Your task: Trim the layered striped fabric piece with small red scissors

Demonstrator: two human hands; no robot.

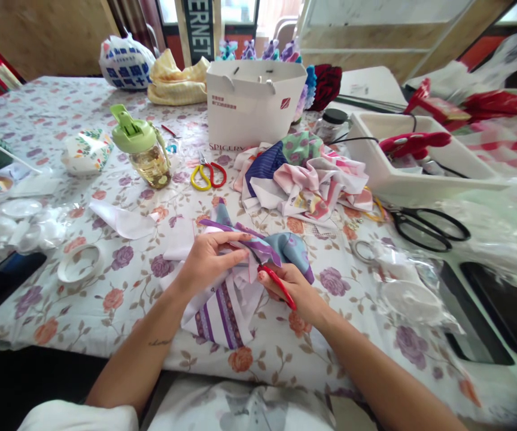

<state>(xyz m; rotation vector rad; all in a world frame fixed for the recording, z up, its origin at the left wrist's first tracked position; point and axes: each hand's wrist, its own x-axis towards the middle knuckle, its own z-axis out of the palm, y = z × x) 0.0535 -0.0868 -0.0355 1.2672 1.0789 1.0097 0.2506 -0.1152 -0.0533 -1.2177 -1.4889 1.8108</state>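
Observation:
My left hand (pixel 211 258) pinches a piece of purple-striped and blue fabric (pixel 240 275) that lies on the floral tablecloth (pixel 83 299) in front of me. My right hand (pixel 292 290) is closed round red-handled scissors (pixel 279 286), whose blades reach into the fabric between my two hands. The striped end of the cloth hangs toward the table's near edge.
A pile of fabric scraps (pixel 303 179) lies behind, with yellow and red scissors (pixel 207 175), a green-lidded bottle (pixel 144 149) and a white paper bag (pixel 254 105). Black scissors (pixel 429 227) and a white tray (pixel 402 173) sit right. A tape roll (pixel 79 263) lies left.

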